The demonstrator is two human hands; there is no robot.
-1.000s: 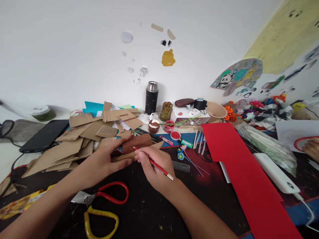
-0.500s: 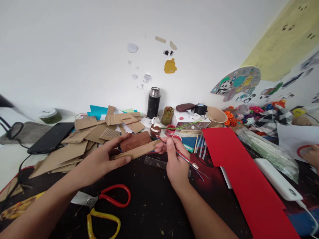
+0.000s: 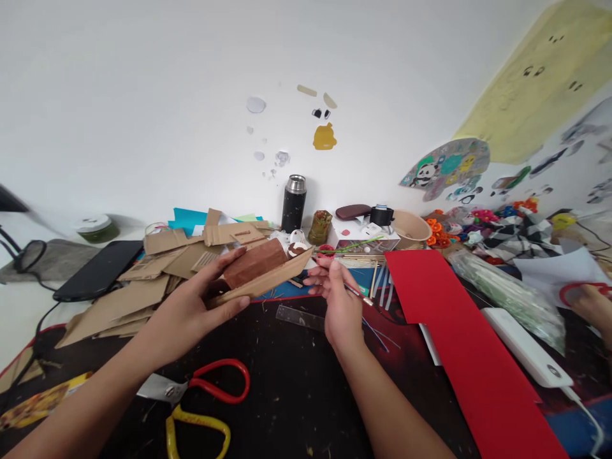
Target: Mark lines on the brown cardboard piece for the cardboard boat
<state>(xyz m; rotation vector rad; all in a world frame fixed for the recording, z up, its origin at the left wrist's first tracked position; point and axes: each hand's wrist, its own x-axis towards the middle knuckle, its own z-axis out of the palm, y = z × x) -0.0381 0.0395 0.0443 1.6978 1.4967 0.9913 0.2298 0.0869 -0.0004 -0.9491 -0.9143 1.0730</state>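
My left hand (image 3: 189, 312) is closed around a folded cardboard piece (image 3: 255, 262), thumb in front and fingers behind. One face is painted reddish-brown; the long strip toward me is bare tan. My right hand (image 3: 342, 306) pinches a thin paintbrush (image 3: 362, 295) just right of the piece. Its bristle end is hidden behind the cardboard and fingers, so contact cannot be made out. Beyond the cardboard stand a jar of brown paint (image 3: 297, 249) and a small pot of red paint (image 3: 326, 251). Large scissors (image 3: 173, 390) with red and yellow handles lie open near my left forearm.
Cardboard scraps (image 3: 129, 303) pile up at left beside a black phone (image 3: 98, 271). A black flask (image 3: 293, 207) stands against the wall. Red card (image 3: 459, 319) and a white power strip (image 3: 523, 347) lie at right. Another person's hand (image 3: 593, 306) is at the right edge.
The cardboard piece has tilted, its right end rising in front of the brown paint jar. My right hand has shifted slightly right, and the brush tip has gone out of sight.
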